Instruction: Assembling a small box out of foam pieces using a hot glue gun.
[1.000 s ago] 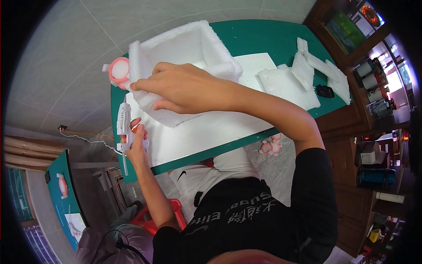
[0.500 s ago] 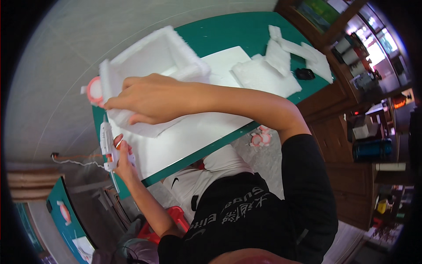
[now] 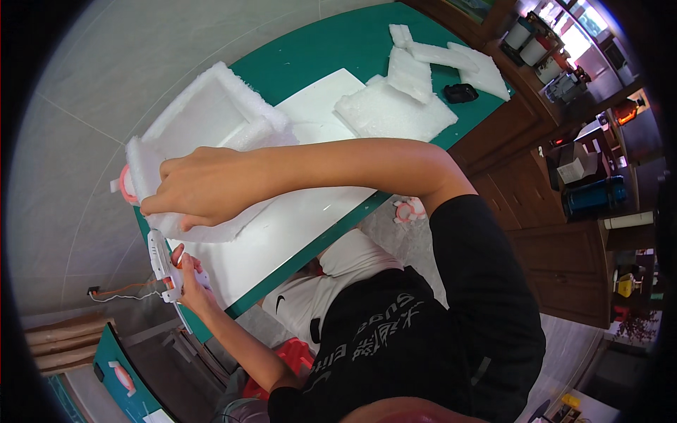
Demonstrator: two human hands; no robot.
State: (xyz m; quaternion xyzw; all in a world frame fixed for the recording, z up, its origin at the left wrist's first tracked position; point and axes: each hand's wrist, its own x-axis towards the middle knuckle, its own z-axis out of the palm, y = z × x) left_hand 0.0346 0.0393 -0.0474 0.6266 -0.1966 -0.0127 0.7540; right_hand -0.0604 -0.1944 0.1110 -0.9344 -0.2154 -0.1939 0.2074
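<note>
My right hand (image 3: 206,185) reaches across a box of fluffy white foam (image 3: 185,121), its fingers bent over the near left corner and gripping the wall there. The far walls of the box stand upright; part of the near side is hidden behind my hand and forearm. Below that corner, at the table's left end, my left hand (image 3: 190,283) is wrapped round a white hot glue gun (image 3: 159,258). Its nozzle points up toward the box corner, and a glue stick trails from its back end. Just outside the box's left wall, a pink and white tape roll (image 3: 127,185) partly shows.
Under the box, a white board (image 3: 268,243) lies on the green table (image 3: 310,51). Foam sheets (image 3: 395,113) and a small black object (image 3: 460,92) are at the right. A cord (image 3: 123,292) runs left of the gun. More tape rolls (image 3: 409,209) lie on the floor.
The whole scene has shifted down and left in the picture as the view moved. Both hands keep their holds, right on the foam box and left on the glue gun.
</note>
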